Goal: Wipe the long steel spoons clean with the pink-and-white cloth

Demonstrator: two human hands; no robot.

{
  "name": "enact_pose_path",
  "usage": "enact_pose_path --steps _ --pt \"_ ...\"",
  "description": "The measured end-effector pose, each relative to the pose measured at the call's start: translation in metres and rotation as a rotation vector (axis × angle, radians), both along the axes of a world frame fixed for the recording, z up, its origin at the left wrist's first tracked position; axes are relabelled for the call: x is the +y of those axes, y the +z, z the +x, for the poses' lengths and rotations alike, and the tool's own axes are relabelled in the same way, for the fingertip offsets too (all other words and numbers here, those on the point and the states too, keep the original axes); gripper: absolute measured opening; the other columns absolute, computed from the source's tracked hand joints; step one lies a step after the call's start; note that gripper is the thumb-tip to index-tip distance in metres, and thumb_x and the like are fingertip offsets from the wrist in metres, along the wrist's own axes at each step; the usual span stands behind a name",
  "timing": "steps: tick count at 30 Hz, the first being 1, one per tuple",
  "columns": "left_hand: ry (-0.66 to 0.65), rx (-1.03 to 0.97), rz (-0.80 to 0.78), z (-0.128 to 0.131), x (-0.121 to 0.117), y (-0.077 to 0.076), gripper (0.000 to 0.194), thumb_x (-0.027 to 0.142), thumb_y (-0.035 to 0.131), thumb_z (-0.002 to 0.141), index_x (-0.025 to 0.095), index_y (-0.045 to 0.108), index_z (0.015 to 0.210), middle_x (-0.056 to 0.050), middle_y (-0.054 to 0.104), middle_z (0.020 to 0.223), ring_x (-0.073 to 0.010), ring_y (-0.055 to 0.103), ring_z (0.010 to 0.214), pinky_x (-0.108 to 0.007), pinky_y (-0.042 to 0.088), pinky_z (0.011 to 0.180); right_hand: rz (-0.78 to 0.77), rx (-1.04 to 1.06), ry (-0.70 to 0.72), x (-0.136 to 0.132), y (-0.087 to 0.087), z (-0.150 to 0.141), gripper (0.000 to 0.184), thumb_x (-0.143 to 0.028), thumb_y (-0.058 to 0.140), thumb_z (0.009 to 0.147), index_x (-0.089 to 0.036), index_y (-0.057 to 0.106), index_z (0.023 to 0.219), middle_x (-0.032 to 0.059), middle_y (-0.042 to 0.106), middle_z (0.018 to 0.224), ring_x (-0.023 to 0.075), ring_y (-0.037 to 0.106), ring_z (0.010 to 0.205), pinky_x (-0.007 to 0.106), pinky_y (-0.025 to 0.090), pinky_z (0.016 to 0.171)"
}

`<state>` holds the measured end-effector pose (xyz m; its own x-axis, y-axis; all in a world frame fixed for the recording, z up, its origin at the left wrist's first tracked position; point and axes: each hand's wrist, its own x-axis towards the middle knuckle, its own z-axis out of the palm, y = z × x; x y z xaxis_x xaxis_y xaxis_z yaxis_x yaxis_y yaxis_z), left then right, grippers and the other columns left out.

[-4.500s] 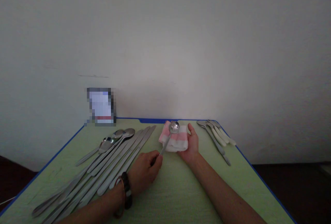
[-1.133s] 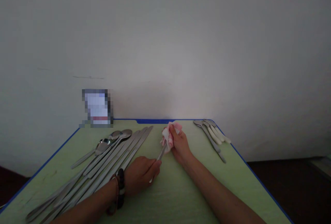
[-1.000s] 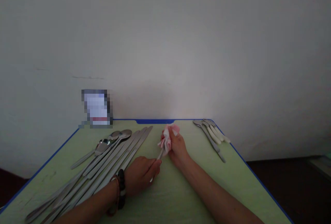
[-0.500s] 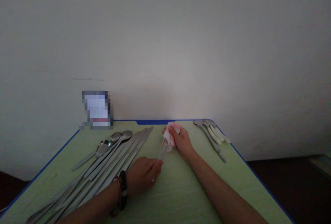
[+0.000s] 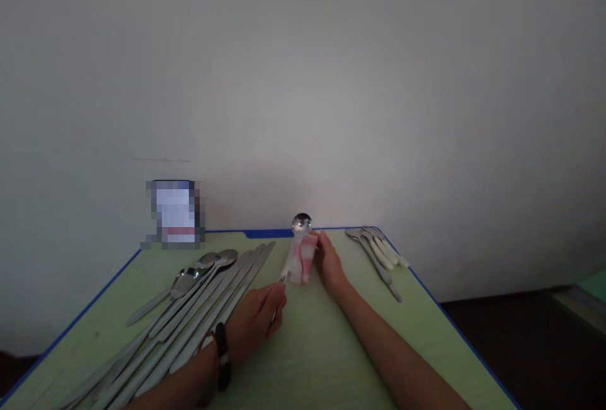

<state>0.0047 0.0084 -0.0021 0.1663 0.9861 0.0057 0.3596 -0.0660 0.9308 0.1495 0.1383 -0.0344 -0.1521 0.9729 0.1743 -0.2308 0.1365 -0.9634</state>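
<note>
My left hand (image 5: 261, 314) is closed round the handle of a shiny metal spoon (image 5: 302, 223), whose bowl points away from me above the table's far edge. A pink and white cloth (image 5: 303, 257) hangs against the spoon's handle just below the bowl. My right hand (image 5: 329, 263) holds this cloth from the right, and its fingers are partly hidden behind it. To the left of my left hand lie several table knives (image 5: 243, 281) side by side, with several spoons (image 5: 187, 281) beyond them.
Several forks with pale handles (image 5: 382, 251) and a metal spoon (image 5: 379, 265) lie at the far right of the green table (image 5: 326, 359). A blurred-out device with a bright screen (image 5: 176, 214) stands at the back left. A wall (image 5: 303, 82) rises behind the table.
The spoon's bowl, earlier covered by the cloth, now shows above it. My right hand has opened out from its grip on the bunched cloth, which hangs flatter along the handle.
</note>
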Motion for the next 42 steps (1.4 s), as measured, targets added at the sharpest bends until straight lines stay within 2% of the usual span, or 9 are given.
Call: enact_pose_path --steps 4,8,13,16,21,27,30,35,42 --pt "0.052 0.032 0.066 -0.001 0.001 0.0 0.047 0.051 0.023 0.089 0.021 0.037 0.057 0.007 0.037 0.043 -0.01 0.037 0.041 -0.023 0.03 0.047 0.199 -0.254 -0.191 -0.025 0.02 0.005 0.045 -0.055 0.042 0.08 -0.022 0.063 0.101 0.0055 0.057 0.112 0.018 0.047 0.107 0.033 0.033 0.094" --pt "0.025 0.206 0.136 -0.001 0.003 -0.002 0.047 0.047 0.023 0.091 0.02 0.039 0.057 0.006 0.04 0.046 -0.0102 0.039 0.044 -0.023 0.028 0.048 0.345 -0.481 -0.102 -0.057 0.039 0.003 0.031 -0.047 0.049 0.08 -0.02 0.066 0.073 0.0025 0.058 0.073 0.016 0.05 0.074 0.028 0.039 0.072" --pt "-0.029 0.457 0.237 0.003 0.003 -0.004 0.042 0.041 0.025 0.091 0.019 0.046 0.061 0.003 0.046 0.051 -0.0121 0.042 0.048 -0.025 0.027 0.051 0.152 -0.388 0.048 -0.083 0.034 -0.013 0.033 -0.047 0.052 0.077 -0.018 0.061 0.065 -0.0017 0.053 0.059 0.0117 0.044 0.056 0.024 0.035 0.056" --pt "-0.063 0.548 0.251 0.005 0.0 -0.002 0.043 0.039 0.022 0.092 0.019 0.051 0.068 0.0 0.054 0.057 -0.0141 0.048 0.052 -0.025 0.029 0.053 0.053 -0.314 0.023 -0.088 0.029 -0.015 0.037 -0.051 0.048 0.078 -0.018 0.054 0.061 -0.0041 0.045 0.051 0.0101 0.04 0.049 0.023 0.031 0.05" --pt "-0.066 0.627 0.255 0.005 -0.005 0.0 0.04 0.037 0.021 0.094 0.019 0.051 0.075 -0.001 0.058 0.062 -0.015 0.053 0.056 -0.024 0.031 0.054 0.027 -0.356 -0.055 -0.073 0.043 0.017 0.04 -0.052 0.037 0.082 -0.02 0.046 0.061 -0.0055 0.04 0.047 0.0102 0.038 0.043 0.023 0.03 0.045" --pt "-0.067 0.663 0.402 0.01 -0.005 0.001 0.03 0.031 0.028 0.093 0.019 0.052 0.081 -0.003 0.061 0.074 -0.0164 0.056 0.067 -0.027 0.038 0.062 0.303 -1.152 -0.153 -0.04 0.076 0.098 0.031 -0.029 0.032 0.087 -0.017 0.059 0.076 0.0042 0.061 0.068 0.0164 0.056 0.064 0.027 0.038 0.061" --pt "-0.036 0.664 0.536 0.016 0.004 0.0 0.024 0.025 0.031 0.091 0.018 0.052 0.081 -0.005 0.06 0.079 -0.0179 0.054 0.074 -0.029 0.041 0.068 0.245 -1.531 -0.24 -0.034 0.081 0.122 0.032 -0.027 0.031 0.088 -0.015 0.061 0.088 0.0115 0.066 0.082 0.0209 0.06 0.072 0.03 0.039 0.066" --pt "-0.036 0.652 0.713 0.026 0.023 -0.005 0.015 0.017 0.039 0.085 0.018 0.053 0.085 -0.007 0.057 0.087 -0.0207 0.051 0.085 -0.036 0.043 0.08 0.26 -1.73 -0.294 -0.03 0.07 0.13 0.032 -0.021 0.032 0.086 -0.014 0.06 0.101 0.0153 0.064 0.097 0.0235 0.061 0.085 0.031 0.042 0.071" --pt "0.051 0.651 0.658 0.022 0.03 -0.012 0.022 0.015 0.044 0.08 0.017 0.052 0.1 -0.01 0.05 0.112 -0.0248 0.043 0.108 -0.043 0.038 0.093 0.249 -1.816 -0.329 -0.022 0.059 0.12 0.037 -0.017 0.029 0.086 -0.013 0.056 0.11 0.0182 0.058 0.105 0.0255 0.06 0.088 0.034 0.044 0.069"
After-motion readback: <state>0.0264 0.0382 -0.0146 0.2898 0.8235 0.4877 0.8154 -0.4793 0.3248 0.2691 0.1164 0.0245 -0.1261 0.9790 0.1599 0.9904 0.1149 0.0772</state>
